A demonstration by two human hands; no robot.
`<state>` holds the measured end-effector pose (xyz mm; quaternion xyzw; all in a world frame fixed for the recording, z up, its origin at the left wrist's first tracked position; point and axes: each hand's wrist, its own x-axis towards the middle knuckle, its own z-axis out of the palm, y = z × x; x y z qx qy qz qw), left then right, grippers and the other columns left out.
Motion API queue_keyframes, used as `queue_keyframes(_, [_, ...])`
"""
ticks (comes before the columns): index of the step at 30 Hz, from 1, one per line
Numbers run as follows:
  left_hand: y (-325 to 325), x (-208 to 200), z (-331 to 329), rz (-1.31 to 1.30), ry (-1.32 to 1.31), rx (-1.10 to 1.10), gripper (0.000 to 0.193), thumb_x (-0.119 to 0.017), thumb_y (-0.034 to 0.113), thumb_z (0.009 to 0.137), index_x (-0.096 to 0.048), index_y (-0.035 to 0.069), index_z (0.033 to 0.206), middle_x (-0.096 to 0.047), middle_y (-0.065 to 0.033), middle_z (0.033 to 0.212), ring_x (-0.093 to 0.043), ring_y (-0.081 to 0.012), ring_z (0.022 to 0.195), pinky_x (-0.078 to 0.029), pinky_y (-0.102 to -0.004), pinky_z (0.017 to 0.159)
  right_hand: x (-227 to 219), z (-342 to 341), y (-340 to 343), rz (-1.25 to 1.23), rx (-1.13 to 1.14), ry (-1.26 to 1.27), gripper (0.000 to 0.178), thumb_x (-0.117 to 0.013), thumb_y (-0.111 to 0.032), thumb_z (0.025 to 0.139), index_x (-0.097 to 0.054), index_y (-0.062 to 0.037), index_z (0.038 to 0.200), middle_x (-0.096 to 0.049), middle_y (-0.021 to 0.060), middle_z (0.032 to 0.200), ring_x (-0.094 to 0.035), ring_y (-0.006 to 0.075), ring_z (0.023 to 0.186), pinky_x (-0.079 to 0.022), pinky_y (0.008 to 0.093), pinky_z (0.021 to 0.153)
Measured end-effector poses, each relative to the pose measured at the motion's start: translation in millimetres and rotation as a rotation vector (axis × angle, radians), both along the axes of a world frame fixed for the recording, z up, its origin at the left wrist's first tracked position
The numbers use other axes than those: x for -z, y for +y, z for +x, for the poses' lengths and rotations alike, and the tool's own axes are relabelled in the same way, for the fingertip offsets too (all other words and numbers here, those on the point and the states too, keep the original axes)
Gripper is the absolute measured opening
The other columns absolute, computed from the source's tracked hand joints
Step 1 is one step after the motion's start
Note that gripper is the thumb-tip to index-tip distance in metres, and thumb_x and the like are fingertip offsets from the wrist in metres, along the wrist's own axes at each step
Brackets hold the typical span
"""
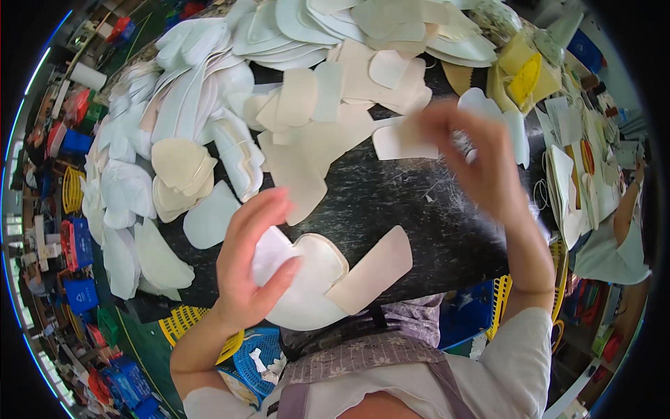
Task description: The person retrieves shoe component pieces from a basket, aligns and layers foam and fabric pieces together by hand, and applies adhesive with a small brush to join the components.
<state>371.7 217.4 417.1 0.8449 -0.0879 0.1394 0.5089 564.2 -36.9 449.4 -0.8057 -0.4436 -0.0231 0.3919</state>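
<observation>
– Where did we find the two hands over the dark table (447, 223)?

– We saw the left hand (239, 271) near the table's front edge, its thumb standing well away from its curved fingers; the white lobed piece (307, 290) showed beyond that gap, flat by the same edge, though we couldn't tell whether the hand touched it

– And the right hand (492, 160)?

– We had it over the table's right part, blurred, with its fingers bent; we couldn't tell how far they were open, or whether they had hold of the pale piece (392, 144) there

– What else did we note?

– We made out a cream strip (377, 269) overlapping the white one near the table's front edge, cream pieces (183, 164) stacked toward its left, white stacks (300, 28) along its far side, and a yellow pad (525, 79) toward its far right corner
</observation>
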Motion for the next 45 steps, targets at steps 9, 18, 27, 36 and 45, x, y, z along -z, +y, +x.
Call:
queue_keyframes(9, [-5.6,8.4,-31.3,-0.447,0.486,0.086,0.054,-0.068,-0.003,0.089,-0.05,0.001,0.14,-0.069,-0.0028,0.081,-0.062,-0.0056,0.063,-0.054,-0.0223,0.06,52.2,-145.7,13.6,0.154,-0.181,0.877,0.041,-0.068,-0.008,0.091,-0.056,-0.0083,0.131,-0.065,0.007,0.081,-0.063,0.0175,0.062,-0.053,0.0324,0.056])
queue_keyframes(18, [2.9,30.0,2.7,0.356,0.045,-0.022,0.061,-0.068,-0.009,0.078,-0.058,0.007,0.136,-0.053,-0.004,0.065,-0.048,-0.0146,0.046,-0.04,-0.0299,0.045,74.4,-129.9,31.1,-0.019,-0.125,0.246,0.029,-0.071,-0.005,0.077,-0.068,-0.0055,0.106,-0.059,0.0065,0.075,-0.062,0.0241,0.059,-0.05,0.0354,0.052])
queue_keyframes(27, [5.6,36.2,7.7,0.649,-0.042,0.066,0.044,-0.069,-0.002,0.076,-0.064,0.005,0.119,-0.055,-0.0072,0.073,-0.059,-0.0269,0.061,-0.047,-0.0379,0.053,75.3,-133.8,32.2,-0.106,-0.122,-0.321,0.032,-0.061,-0.016,0.074,-0.067,-0.001,0.101,-0.058,0.0102,0.101,-0.06,0.0243,0.102,-0.051,0.0384,0.085])
queue_keyframes(36, [-11.0,22.4,4.0,0.951,-0.3,0.255,0.025,-0.066,0.0,0.073,-0.069,-0.002,0.098,-0.065,-0.0086,0.107,-0.061,-0.025,0.096,-0.042,-0.0464,0.087,80.2,-142.2,-36.8,-0.01,-0.336,-0.264,0.037,-0.056,-0.013,0.082,-0.063,0.0031,0.114,-0.059,0.0152,0.124,-0.057,0.0313,0.114,-0.041,0.0445,0.109])
queue_keyframes(45, [-26.8,-25.9,115.8,0.846,-0.281,0.118,0.05,-0.067,0.002,0.077,-0.06,0.004,0.126,-0.05,-0.0173,0.136,-0.045,-0.0354,0.127,-0.027,-0.0532,0.111,30.9,-27.8,-159.6,-0.196,0.465,-0.265,0.038,-0.07,-0.007,0.079,-0.063,-0.0063,0.116,-0.056,0.0127,0.131,-0.055,0.0314,0.117,-0.045,0.046,0.098])
